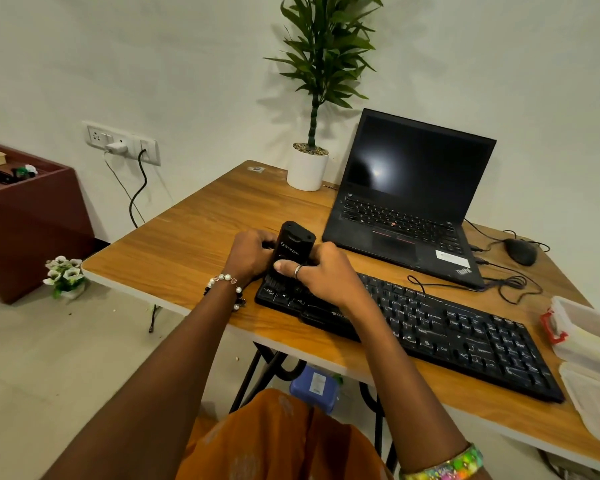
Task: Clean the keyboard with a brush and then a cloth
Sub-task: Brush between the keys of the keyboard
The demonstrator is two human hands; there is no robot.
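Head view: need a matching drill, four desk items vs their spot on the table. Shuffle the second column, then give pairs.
Items:
1. potted plant
2. mouse
3. brush
4. plastic containers

Places:
A. held in both hands over the keyboard's left end
B. right edge of the table, beside the keyboard's right end
C. back of the table, left of the laptop
D. right of the laptop, cable attached

Pairs: 1-C, 2-D, 3-A, 4-B

The left hand and right hand both grip the brush above the keyboard; the laptop sits open with a dark screen.
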